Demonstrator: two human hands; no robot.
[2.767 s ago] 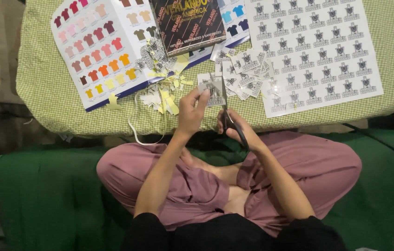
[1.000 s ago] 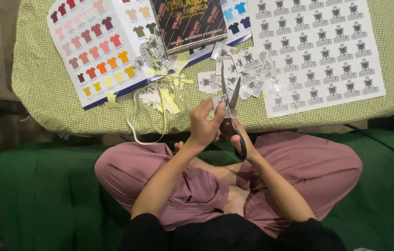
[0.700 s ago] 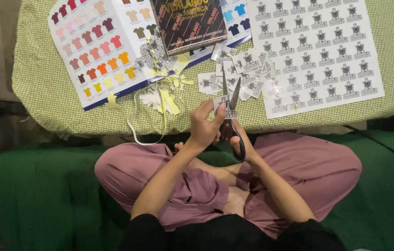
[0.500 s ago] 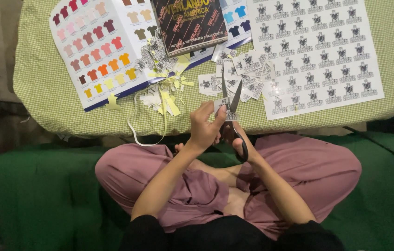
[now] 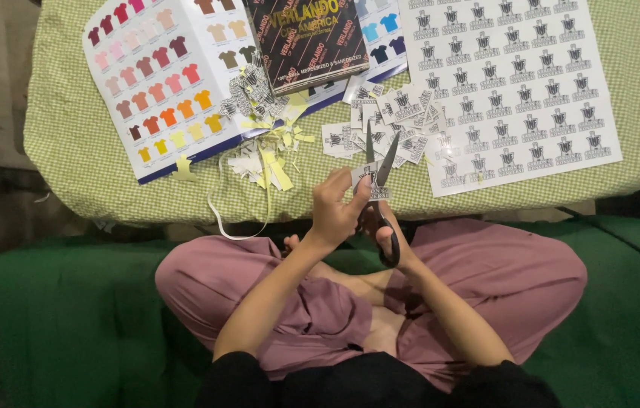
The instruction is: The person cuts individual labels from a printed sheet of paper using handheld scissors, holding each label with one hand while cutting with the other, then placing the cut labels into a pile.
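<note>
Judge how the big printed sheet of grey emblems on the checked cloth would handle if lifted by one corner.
The emblem sheet lies flat and looks paper-thin, so it would probably droop rather than stay stiff. It likely weighs little, like the cut pieces beside it. Its notched lower-left edge could tear further under a pull.

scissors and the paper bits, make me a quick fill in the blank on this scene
1. The right hand holds a pair of ____ with the blades open.
2. The left hand pinches a small paper cutout between the ____ of the scissors.
3. The table is covered by a checked cloth coloured ____.
4. The person sits cross-legged in ____ trousers.

Missing words: scissors; blades; green; pink
</note>
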